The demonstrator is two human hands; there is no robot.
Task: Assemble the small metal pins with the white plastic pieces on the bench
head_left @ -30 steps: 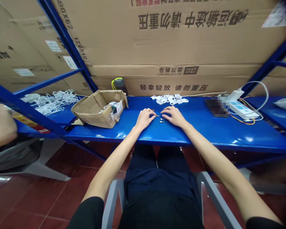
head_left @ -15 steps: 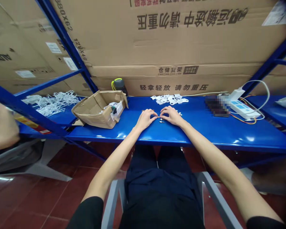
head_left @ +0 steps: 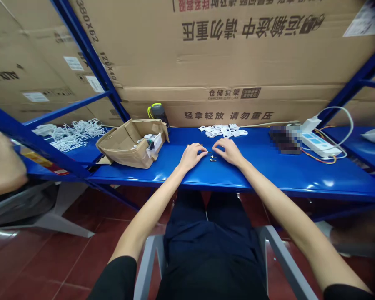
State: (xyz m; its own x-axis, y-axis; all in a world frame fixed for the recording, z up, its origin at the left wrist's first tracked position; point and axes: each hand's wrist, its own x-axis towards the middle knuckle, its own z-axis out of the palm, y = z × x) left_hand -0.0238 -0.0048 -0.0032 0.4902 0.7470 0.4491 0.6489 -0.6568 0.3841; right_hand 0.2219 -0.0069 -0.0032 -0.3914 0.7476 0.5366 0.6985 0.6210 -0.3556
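Observation:
My left hand (head_left: 192, 156) rests low over the blue shelf, thumb and forefinger pinched on a thin metal pin (head_left: 209, 152) whose tip sticks out to the right. Across a small gap is my right hand (head_left: 228, 151), fingers curled and thumb drawn towards the forefinger; whatever is between them is too small to make out. Just below the gap lie two small pins with white heads (head_left: 213, 158), side by side on the shelf. Beyond my hands, against the cardboard, is a loose pile of white plastic parts (head_left: 225, 131).
An open cardboard box (head_left: 121, 152) with small items stands left, a dark bottle (head_left: 158, 111) behind it. At right are a partly blurred dark object (head_left: 284, 141) and a white power strip (head_left: 321, 143) with cables. White hooks (head_left: 71, 135) and another person's hand (head_left: 6, 164) are far left.
My right hand has moved slightly to the right, away from my left fingertips, opening a gap between the hands. My left hand stays nearly in place with the pin.

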